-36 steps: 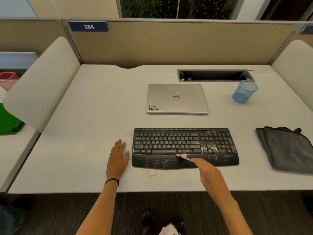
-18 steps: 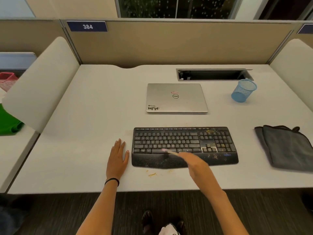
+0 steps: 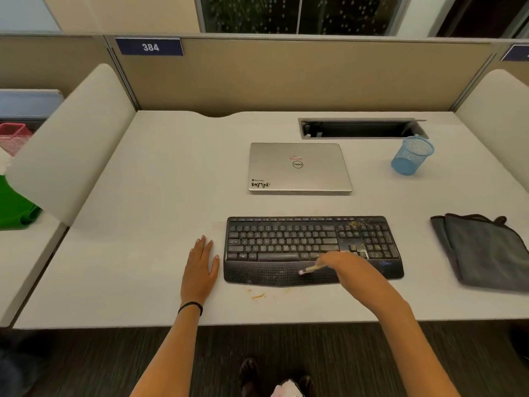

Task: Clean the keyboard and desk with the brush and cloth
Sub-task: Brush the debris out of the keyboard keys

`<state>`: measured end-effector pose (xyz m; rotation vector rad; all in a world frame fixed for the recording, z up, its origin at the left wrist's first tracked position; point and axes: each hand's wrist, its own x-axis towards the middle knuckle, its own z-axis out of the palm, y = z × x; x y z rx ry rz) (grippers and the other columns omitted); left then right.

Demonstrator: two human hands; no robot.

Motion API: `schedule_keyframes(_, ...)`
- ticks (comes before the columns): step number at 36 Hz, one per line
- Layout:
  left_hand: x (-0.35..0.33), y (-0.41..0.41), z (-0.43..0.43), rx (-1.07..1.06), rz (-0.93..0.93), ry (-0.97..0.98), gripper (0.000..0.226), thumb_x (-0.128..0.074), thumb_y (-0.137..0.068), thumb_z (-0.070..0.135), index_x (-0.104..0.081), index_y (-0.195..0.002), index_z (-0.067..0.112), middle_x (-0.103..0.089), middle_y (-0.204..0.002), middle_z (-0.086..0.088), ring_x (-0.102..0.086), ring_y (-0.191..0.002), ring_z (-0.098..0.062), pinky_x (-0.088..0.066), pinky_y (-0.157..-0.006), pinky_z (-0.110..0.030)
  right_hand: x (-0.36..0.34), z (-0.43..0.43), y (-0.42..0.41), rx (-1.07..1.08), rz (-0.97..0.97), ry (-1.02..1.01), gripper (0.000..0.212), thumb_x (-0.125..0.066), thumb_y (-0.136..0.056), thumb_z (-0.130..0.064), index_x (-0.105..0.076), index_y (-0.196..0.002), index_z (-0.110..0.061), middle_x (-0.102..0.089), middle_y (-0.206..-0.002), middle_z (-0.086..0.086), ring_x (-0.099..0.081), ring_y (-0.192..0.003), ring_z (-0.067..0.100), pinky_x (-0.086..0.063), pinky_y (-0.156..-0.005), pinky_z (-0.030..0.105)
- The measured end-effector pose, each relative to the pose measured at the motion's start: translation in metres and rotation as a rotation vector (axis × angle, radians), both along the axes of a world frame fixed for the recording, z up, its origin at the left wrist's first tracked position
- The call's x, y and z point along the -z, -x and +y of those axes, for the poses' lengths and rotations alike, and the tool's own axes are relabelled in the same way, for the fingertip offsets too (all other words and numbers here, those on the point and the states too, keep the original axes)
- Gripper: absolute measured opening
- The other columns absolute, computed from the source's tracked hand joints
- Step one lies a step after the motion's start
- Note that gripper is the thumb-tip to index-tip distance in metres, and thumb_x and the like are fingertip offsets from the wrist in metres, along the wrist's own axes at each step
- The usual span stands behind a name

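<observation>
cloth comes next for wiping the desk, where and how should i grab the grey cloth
Pinch the grey cloth at its near-left corner, coming from above and from the left. It lies flat and folded right of the keyboard, that corner nearest, bare desk beside it. The left hand is free; the right hand holds the brush.

1 keyboard (image 3: 309, 247), 1 brush (image 3: 309, 270), 1 cloth (image 3: 483, 250), 1 laptop (image 3: 299, 167), 1 blue mesh cup (image 3: 412, 156), 2 hands: left hand (image 3: 200, 267), right hand (image 3: 340, 263).

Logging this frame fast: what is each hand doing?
Left hand: open, flat on the desk, holding nothing.
Right hand: closed on the brush, over the keyboard.
</observation>
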<state>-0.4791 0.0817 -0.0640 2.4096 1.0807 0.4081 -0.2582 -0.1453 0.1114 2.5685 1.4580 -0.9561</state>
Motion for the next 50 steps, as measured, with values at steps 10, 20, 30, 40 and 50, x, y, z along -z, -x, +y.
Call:
schedule_keyframes(10,-0.002,-0.001,-0.001,-0.006,0.003,0.009,0.053,-0.043,-0.099,0.027,-0.027,-0.147,0.009,-0.017,-0.156,-0.004,-0.005,-0.141,-0.008,-0.005,-0.116,-0.029,0.003,0.010,0.012,0.096,-0.074,-0.240,0.050,-0.044,-0.093,0.000,-0.039,-0.139,-0.019,-0.044,-0.142,0.005,-0.046,-0.126,0.021,-0.034,-0.106,0.031)
schedule_keyframes(20,-0.002,-0.001,0.000,-0.002,0.007,0.010,0.053,-0.043,-0.099,0.025,-0.026,-0.148,0.011,-0.015,-0.157,-0.003,-0.004,-0.141,-0.006,-0.004,-0.116,-0.027,-0.006,0.007,0.016,0.044,-0.048,-0.280,0.053,-0.044,-0.091,0.006,-0.045,-0.136,-0.023,-0.053,-0.134,0.004,-0.054,-0.117,0.021,-0.042,-0.097,0.028)
schedule_keyframes(30,0.000,0.001,0.001,0.005,0.000,0.001,0.055,-0.038,-0.098,0.033,-0.029,-0.147,0.010,-0.017,-0.156,-0.004,-0.008,-0.143,-0.013,-0.007,-0.116,-0.030,0.014,0.017,0.020,0.270,-0.041,-0.469,0.035,-0.039,-0.097,-0.006,-0.050,-0.130,-0.009,-0.067,-0.098,0.013,-0.043,-0.057,0.006,-0.031,-0.050,0.017)
schedule_keyframes(40,0.001,0.001,0.001,-0.002,-0.010,0.009,0.062,-0.029,-0.092,0.041,-0.029,-0.147,0.011,-0.016,-0.156,-0.004,-0.005,-0.141,-0.009,-0.006,-0.116,-0.029,0.024,0.025,0.029,0.288,-0.143,-0.445,0.037,-0.042,-0.096,-0.008,-0.046,-0.132,-0.008,-0.063,-0.113,0.013,-0.060,-0.099,0.025,-0.047,-0.084,0.031)
schedule_keyframes(50,0.002,0.001,0.001,-0.002,0.002,0.016,0.062,-0.029,-0.092,0.041,-0.028,-0.147,0.011,-0.015,-0.156,-0.002,-0.005,-0.141,-0.009,-0.005,-0.116,-0.029,0.031,0.008,0.030,0.312,-0.075,-0.538,0.040,-0.044,-0.094,-0.001,-0.046,-0.134,-0.006,-0.062,-0.120,0.014,-0.060,-0.105,0.026,-0.047,-0.092,0.030)
